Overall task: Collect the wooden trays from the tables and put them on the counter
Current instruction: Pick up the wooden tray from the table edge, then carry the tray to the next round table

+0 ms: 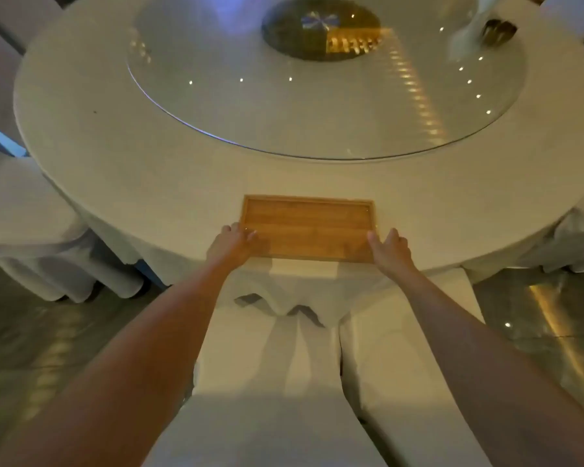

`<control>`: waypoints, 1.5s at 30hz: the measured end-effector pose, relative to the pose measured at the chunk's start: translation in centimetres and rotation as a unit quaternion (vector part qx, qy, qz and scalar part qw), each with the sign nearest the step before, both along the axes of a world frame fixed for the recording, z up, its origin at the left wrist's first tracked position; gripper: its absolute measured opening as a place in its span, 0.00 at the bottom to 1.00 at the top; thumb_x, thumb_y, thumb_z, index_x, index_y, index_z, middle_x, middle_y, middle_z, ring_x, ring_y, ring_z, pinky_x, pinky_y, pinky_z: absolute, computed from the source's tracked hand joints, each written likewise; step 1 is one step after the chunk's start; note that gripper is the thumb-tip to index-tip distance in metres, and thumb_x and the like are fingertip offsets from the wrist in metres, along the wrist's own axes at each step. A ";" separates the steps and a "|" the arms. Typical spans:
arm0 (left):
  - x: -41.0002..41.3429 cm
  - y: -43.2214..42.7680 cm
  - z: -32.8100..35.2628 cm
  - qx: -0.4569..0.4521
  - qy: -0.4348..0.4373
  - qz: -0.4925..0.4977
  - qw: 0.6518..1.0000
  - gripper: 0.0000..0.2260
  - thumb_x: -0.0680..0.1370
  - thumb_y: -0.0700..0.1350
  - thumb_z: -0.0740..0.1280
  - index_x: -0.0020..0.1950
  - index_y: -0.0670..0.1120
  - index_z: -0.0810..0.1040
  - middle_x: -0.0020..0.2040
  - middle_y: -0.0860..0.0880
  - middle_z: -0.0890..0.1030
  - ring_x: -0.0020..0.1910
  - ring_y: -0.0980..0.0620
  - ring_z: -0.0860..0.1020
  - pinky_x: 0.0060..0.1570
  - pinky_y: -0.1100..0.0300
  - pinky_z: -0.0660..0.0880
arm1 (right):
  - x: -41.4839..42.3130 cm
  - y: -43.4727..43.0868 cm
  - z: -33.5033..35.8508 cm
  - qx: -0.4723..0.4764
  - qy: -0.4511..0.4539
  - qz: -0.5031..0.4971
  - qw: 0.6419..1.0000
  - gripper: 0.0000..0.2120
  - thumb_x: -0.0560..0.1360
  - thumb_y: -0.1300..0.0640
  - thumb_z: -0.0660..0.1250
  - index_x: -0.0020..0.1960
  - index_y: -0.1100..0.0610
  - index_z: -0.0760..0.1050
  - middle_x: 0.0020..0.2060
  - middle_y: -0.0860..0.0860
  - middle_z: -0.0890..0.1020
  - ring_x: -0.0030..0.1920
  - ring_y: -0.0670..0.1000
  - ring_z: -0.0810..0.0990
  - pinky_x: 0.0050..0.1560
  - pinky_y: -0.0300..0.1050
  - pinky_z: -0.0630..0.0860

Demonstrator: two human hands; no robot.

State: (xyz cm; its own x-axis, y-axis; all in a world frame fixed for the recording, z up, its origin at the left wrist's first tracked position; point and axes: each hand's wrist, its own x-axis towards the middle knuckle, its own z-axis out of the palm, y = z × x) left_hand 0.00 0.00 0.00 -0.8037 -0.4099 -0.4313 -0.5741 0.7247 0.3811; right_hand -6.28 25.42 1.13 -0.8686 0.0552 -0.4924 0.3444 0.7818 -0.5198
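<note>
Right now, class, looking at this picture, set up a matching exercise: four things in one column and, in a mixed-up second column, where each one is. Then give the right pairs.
Column one
1. wooden tray
2. glass turntable
3. left hand
4. right hand

Column two
A. in the middle of the round table
B. gripping the tray's right near corner
C. lying at the table's near edge
D. gripping the tray's left near corner

Pairs: 1-C, 2-A, 3-D, 4-B
</note>
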 end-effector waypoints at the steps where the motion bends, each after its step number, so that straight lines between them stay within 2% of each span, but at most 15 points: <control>1: -0.3 0.0 -0.1 -0.002 -0.005 0.005 1.000 0.23 0.81 0.52 0.52 0.68 0.36 0.65 0.67 0.35 0.69 0.65 0.36 0.70 0.63 0.44 0.68 | -0.4 0.0 -0.2 0.003 -0.001 -0.003 1.000 0.32 0.79 0.44 0.51 0.75 0.63 0.51 0.73 0.63 0.59 0.72 0.63 0.60 0.69 0.55 0.61; 7: -2.0 0.2 -0.9 0.012 -0.005 0.078 0.997 0.25 0.80 0.53 0.55 0.69 0.35 0.65 0.67 0.35 0.68 0.66 0.36 0.68 0.67 0.46 0.66 | -1.4 -1.3 -2.0 0.021 -0.002 -0.015 1.000 0.28 0.78 0.45 0.55 0.69 0.66 0.64 0.67 0.64 0.68 0.67 0.64 0.66 0.65 0.53 0.66; 13: -2.0 0.5 -0.9 0.095 -0.016 0.178 0.979 0.23 0.80 0.50 0.56 0.71 0.38 0.62 0.70 0.37 0.65 0.69 0.38 0.65 0.69 0.46 0.65 | -2.1 -2.9 -2.1 0.043 -0.049 -0.159 0.985 0.25 0.74 0.52 0.62 0.67 0.62 0.64 0.67 0.59 0.67 0.66 0.60 0.66 0.64 0.53 0.67; 19: 0.7 -0.1 0.3 0.164 0.030 0.239 0.957 0.20 0.81 0.45 0.55 0.69 0.36 0.59 0.68 0.37 0.69 0.66 0.38 0.70 0.64 0.48 0.67 | -0.5 -4.2 -1.8 -0.012 -0.027 -0.208 0.978 0.26 0.74 0.55 0.64 0.67 0.65 0.62 0.66 0.61 0.71 0.66 0.61 0.70 0.63 0.53 0.70; 22: 2.8 -1.7 2.0 0.174 0.054 0.287 0.940 0.17 0.81 0.40 0.52 0.68 0.34 0.59 0.65 0.35 0.71 0.64 0.37 0.71 0.64 0.48 0.67 | 1.0 -6.2 -0.8 -0.050 -0.024 -0.185 0.981 0.24 0.76 0.57 0.62 0.67 0.66 0.60 0.64 0.62 0.73 0.63 0.63 0.73 0.59 0.52 0.72; 25: 5.5 -4.3 3.2 0.191 0.082 0.327 0.922 0.13 0.81 0.40 0.47 0.59 0.36 0.66 0.51 0.39 0.74 0.51 0.43 0.74 0.58 0.53 0.67 | 3.0 -9.1 0.8 -0.056 -0.006 -0.139 0.989 0.22 0.76 0.59 0.60 0.66 0.66 0.60 0.63 0.64 0.74 0.61 0.64 0.74 0.55 0.51 0.72; 26: 6.5 -5.3 3.7 0.181 0.090 0.329 0.922 0.14 0.82 0.40 0.48 0.61 0.35 0.66 0.52 0.39 0.73 0.52 0.43 0.74 0.57 0.53 0.68 | 3.6 -10.3 1.3 -0.060 0.000 -0.125 0.990 0.22 0.76 0.59 0.60 0.66 0.66 0.60 0.63 0.64 0.74 0.61 0.64 0.75 0.53 0.51 0.73; 28: 8.8 -7.7 4.9 0.137 0.099 0.320 0.932 0.16 0.81 0.40 0.52 0.66 0.34 0.63 0.61 0.36 0.73 0.60 0.39 0.73 0.58 0.50 0.70 | 5.0 -13.0 2.5 -0.071 0.009 -0.095 0.993 0.22 0.76 0.59 0.59 0.67 0.65 0.60 0.63 0.64 0.73 0.60 0.64 0.75 0.52 0.52 0.73; 30: 11.6 -10.4 5.8 0.103 0.113 0.324 0.934 0.16 0.81 0.41 0.52 0.66 0.34 0.65 0.64 0.35 0.73 0.63 0.38 0.72 0.58 0.49 0.70 | 6.5 -16.0 3.7 -0.081 0.021 -0.057 0.995 0.22 0.76 0.58 0.59 0.67 0.65 0.61 0.63 0.63 0.73 0.60 0.63 0.74 0.53 0.52 0.72; 34: 18.1 -17.7 7.0 0.073 0.145 0.353 0.921 0.18 0.82 0.43 0.50 0.64 0.34 0.70 0.63 0.35 0.75 0.63 0.38 0.73 0.59 0.50 0.69 | 10.6 -23.5 6.3 -0.115 0.047 0.030 0.992 0.21 0.77 0.55 0.58 0.65 0.66 0.66 0.61 0.62 0.75 0.51 0.58 0.74 0.45 0.46 0.67; 39: 27.8 -27.9 9.3 0.050 0.187 0.365 0.911 0.18 0.83 0.43 0.50 0.64 0.33 0.70 0.62 0.34 0.75 0.63 0.37 0.72 0.60 0.50 0.68 | 17.7 -34.5 9.1 -0.153 0.085 0.113 0.978 0.20 0.78 0.53 0.58 0.63 0.66 0.70 0.56 0.61 0.77 0.47 0.54 0.71 0.45 0.44 0.66; 42: 34.1 -34.1 10.9 0.038 0.210 0.387 0.897 0.17 0.82 0.44 0.51 0.63 0.34 0.70 0.61 0.34 0.76 0.60 0.38 0.74 0.56 0.50 0.70 | 22.4 -41.5 10.4 -0.189 0.102 0.146 0.966 0.19 0.79 0.52 0.57 0.62 0.65 0.70 0.50 0.57 0.75 0.48 0.53 0.73 0.47 0.45 0.69; 45: 39.9 -40.3 12.8 0.034 0.232 0.420 0.877 0.17 0.82 0.46 0.52 0.62 0.35 0.70 0.60 0.35 0.76 0.58 0.38 0.75 0.56 0.49 0.72 | 26.9 -48.3 11.9 -0.212 0.120 0.178 0.953 0.20 0.79 0.52 0.57 0.64 0.65 0.69 0.57 0.61 0.77 0.55 0.59 0.76 0.55 0.51 0.72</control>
State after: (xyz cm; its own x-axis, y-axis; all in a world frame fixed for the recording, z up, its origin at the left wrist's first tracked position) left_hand 39.85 -40.30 12.85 -0.3253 -0.9275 -0.1844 -0.6663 0.0865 0.7406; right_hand 20.57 -22.91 13.00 -0.8855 -0.4238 -0.1902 -0.0719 0.5295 -0.8453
